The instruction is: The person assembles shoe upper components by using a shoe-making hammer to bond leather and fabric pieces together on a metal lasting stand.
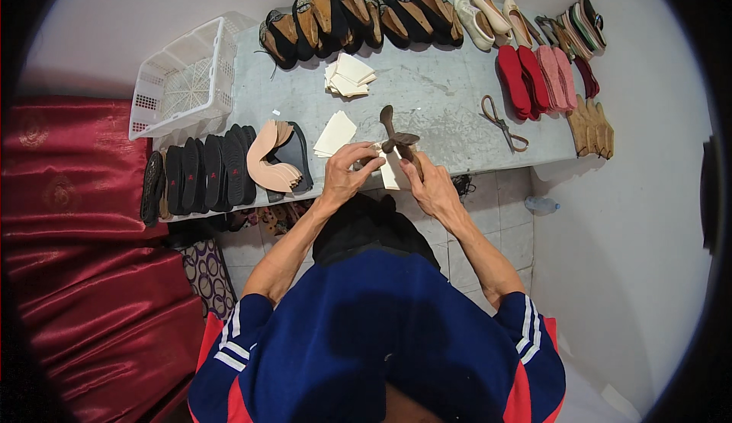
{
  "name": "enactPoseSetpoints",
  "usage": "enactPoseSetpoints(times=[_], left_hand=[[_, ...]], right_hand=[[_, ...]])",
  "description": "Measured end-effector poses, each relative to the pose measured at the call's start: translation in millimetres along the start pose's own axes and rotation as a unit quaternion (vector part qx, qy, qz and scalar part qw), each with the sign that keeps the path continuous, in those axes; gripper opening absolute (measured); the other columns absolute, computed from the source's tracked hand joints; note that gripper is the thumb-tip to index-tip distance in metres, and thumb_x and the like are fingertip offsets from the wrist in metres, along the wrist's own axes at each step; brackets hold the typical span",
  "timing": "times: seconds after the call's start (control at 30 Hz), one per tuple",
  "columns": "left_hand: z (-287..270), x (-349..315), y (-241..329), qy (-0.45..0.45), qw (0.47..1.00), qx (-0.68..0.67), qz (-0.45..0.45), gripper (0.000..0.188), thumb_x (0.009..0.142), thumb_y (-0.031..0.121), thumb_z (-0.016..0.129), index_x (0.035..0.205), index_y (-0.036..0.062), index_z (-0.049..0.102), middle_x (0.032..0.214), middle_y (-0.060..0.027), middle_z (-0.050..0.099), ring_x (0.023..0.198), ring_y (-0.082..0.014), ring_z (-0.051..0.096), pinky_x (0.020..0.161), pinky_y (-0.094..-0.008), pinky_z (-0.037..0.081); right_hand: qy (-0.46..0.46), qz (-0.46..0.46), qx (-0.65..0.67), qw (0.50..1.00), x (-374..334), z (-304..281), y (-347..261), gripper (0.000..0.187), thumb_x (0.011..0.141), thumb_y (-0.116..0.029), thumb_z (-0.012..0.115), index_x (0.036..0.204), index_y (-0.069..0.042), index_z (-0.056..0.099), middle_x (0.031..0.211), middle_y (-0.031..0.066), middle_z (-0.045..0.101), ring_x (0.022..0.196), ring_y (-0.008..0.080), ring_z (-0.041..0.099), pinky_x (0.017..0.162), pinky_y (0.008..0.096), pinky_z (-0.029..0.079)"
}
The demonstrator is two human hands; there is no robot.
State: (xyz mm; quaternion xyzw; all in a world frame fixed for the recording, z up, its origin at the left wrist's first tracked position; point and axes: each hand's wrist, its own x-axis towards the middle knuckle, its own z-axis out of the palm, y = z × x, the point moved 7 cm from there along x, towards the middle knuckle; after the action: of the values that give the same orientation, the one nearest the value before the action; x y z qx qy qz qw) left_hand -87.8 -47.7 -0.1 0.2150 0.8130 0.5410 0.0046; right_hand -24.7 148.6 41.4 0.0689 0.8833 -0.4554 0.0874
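Observation:
Both my hands are at the near edge of the table. My left hand (pixel 351 170) is closed, its fingertips pinching the upper left edge of a white card-like piece (pixel 393 170). On the other side of that piece, my right hand (pixel 435 187) has curled fingers, with the thumb along a brownish part; what it grips is mostly hidden. Between the hands rises a dark iron tool with rounded lobes (pixel 389 122), resembling a cobbler's last. Left of it lie fanned white pieces (pixel 335 133), with another loose stack of white pieces (pixel 350 75) farther back.
Black insoles (pixel 215 170) and peach curved pieces (pixel 274 156) line the left. Shoes (pixel 354 15) stand along the back. Scissors (pixel 504 124), red insoles (pixel 522 80) and tan pieces (pixel 590 128) lie right. A white basket (pixel 183 76) sits at the far left corner; a plastic bottle (pixel 542 206) lies on the floor.

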Motion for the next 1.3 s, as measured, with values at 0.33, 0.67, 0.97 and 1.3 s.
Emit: enactPoseSetpoints(times=[0.33, 0.67, 0.97, 1.3], left_hand=[[-1, 2, 3, 0.002, 1.000, 0.009, 0.019, 0.019, 0.089, 0.017, 0.087, 0.103, 0.0057, 0.083, 0.117, -0.0159, 0.079, 0.109, -0.0296, 0.075, 0.093, -0.0403, 0.058], [2, -1, -2, 0.006, 0.999, 0.013, 0.035, 0.022, 0.086, 0.015, 0.090, 0.101, 0.0030, 0.080, 0.123, -0.0158, 0.076, 0.105, -0.0279, 0.074, 0.091, -0.0395, 0.058], [-6, -5, 2, 0.108, 0.987, 0.078, 0.085, 0.061, 0.079, 0.025, 0.096, 0.121, 0.0104, 0.055, 0.142, -0.0167, 0.054, 0.107, -0.0343, 0.069, 0.082, -0.0448, 0.061], [-5, -1, -4, 0.077, 0.993, 0.064, 0.057, 0.061, 0.081, 0.026, 0.095, 0.124, 0.0073, 0.057, 0.136, -0.0164, 0.058, 0.105, -0.0301, 0.069, 0.082, -0.0413, 0.060]], right_hand=[[-0.010, -0.032, -0.010, 0.999, -1, 6, 3, 0.042, 0.112, -0.038, 0.054, 0.139, -0.006, 0.057, 0.070, 0.0213, 0.064, 0.061, 0.0434, 0.065, 0.060, 0.0499, 0.046], [-0.019, -0.040, -0.024, 0.999, -1, 9, 1, 0.036, 0.111, -0.033, 0.056, 0.134, -0.006, 0.058, 0.072, 0.0243, 0.066, 0.065, 0.0464, 0.068, 0.061, 0.0528, 0.048], [-0.016, -0.063, -0.027, 0.998, -1, 8, -8, 0.033, 0.109, -0.033, 0.059, 0.125, -0.004, 0.061, 0.071, 0.0253, 0.067, 0.066, 0.0481, 0.069, 0.061, 0.0543, 0.050], [-0.008, -0.058, -0.027, 0.998, 1, 14, 3, 0.033, 0.109, -0.032, 0.058, 0.128, -0.005, 0.062, 0.065, 0.0231, 0.061, 0.060, 0.0437, 0.065, 0.058, 0.0515, 0.044]])
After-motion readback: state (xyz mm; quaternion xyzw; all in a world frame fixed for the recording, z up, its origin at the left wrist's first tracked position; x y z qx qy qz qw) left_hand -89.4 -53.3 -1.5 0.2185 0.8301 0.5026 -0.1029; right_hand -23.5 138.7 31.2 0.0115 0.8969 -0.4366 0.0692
